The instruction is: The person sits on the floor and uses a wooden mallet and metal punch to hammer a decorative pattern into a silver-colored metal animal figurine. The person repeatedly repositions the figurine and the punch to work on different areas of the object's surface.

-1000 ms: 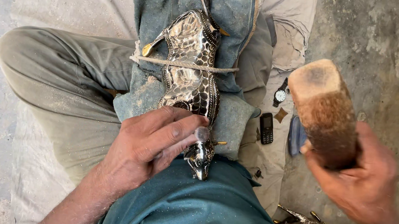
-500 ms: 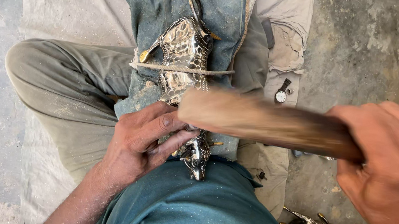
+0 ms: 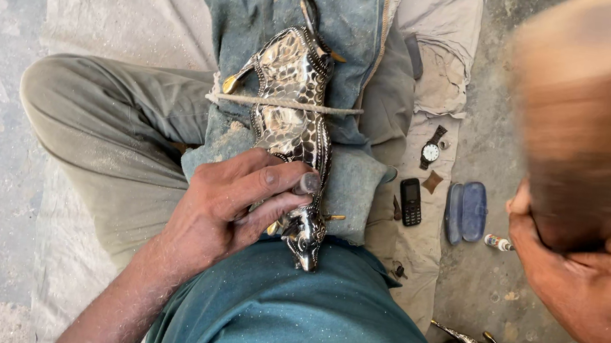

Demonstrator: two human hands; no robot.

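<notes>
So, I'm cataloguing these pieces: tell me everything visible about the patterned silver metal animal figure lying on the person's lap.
The patterned silver metal animal figure looks like shiny embossed metal with brass-coloured tips. It lies lengthwise on a dusty blue cloth over the lap, head toward the person. A thin cord crosses its middle. The left hand presses on its neck end.
</notes>
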